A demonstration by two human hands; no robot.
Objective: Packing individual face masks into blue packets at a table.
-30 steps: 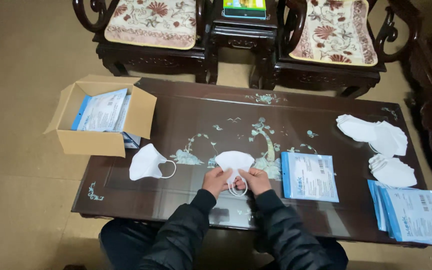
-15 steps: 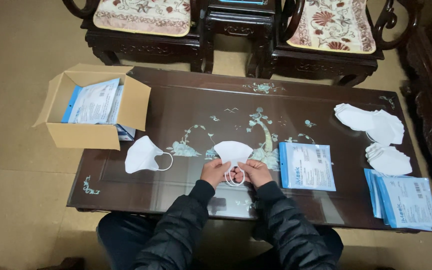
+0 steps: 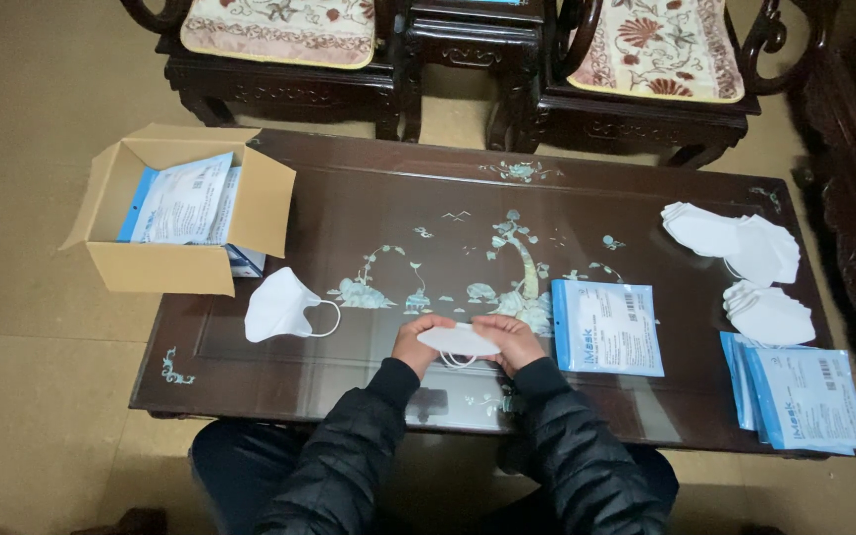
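Both your hands, left hand (image 3: 420,339) and right hand (image 3: 509,337), fingers pinched on folded white mask (image 3: 458,340); press crease flat, pouch (image 3: 606,326) at 3 o'clock.

A home sitting room: carved wooden chairs (image 3: 284,45) (floral cushions) around an inlaid coffee table (image 3: 428,198).

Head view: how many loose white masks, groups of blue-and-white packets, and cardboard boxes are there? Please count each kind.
Loose single masks: 2, one in the hands, one lying on the table
Mask piles: 2
Packet groups: 3
Cardboard boxes: 1
Total: 8
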